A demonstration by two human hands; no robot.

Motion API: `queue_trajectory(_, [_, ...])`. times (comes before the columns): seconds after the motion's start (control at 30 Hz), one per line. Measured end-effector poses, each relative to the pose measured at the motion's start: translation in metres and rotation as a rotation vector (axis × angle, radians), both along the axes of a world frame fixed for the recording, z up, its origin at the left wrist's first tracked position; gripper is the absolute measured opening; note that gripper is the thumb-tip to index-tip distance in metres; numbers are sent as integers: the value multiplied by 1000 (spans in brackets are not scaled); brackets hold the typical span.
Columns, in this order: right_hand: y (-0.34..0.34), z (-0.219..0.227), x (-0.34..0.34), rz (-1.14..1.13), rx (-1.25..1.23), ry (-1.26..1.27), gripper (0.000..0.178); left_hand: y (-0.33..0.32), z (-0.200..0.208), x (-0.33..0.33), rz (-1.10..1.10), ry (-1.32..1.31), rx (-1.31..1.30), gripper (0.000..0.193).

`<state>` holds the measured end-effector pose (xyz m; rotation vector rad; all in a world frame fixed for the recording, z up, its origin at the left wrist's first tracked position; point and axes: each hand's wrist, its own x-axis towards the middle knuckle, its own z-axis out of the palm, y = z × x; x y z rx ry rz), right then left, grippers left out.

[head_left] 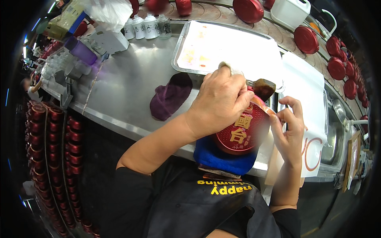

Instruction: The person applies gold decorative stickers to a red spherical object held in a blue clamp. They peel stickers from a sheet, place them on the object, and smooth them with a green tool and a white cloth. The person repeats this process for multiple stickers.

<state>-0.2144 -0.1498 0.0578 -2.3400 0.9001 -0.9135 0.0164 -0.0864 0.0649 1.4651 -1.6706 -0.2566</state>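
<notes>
Bottle (238,133): a round, flat red bottle with gold lettering, lying tilted at the near edge of the steel table (123,85), its lower end resting on a blue cloth (222,158) close to the person's body.
Neck: the dark brown top (264,88) of the bottle points away from the person, toward the tray, and sticks out past the left hand's knuckles.
Left hand (220,99): clenched over the upper part of the bottle — the fingers wrap its shoulder from above, so the red body shows only below the palm. A pale, cloth-like scrap (227,66) pokes up between the knuckles; what it is cannot be told.
Right hand (289,127): at the bottle's right edge, fingers curled, the fingertips pinching an orange-red strip (265,106) that runs across the bottle's shoulder. The bottle lies to the left of these fingers, touching them.
Tray (180,43): a steel tray lined with white paper, just beyond the hands.
Purple cloth (170,97): bunched on the table, left of the left hand, apart from it.
White sheet (307,91): hangs over the table's right end, behind the right hand.
Farther off: small white jars (145,27) at the table's back edge — red lids (305,39) along the curved rim beyond, and stacked red bottles (53,135) at lower left.
</notes>
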Motion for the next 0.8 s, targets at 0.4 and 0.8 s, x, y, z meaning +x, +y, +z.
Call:
queue_trajectory(0.4, [-10, 28, 20, 329, 41, -110, 10, 12, 30, 5, -275, 105, 34, 15])
queue_trajectory(0.8, [-13, 2, 41, 65, -170, -20, 16, 19, 2, 8, 130, -12, 77, 15])
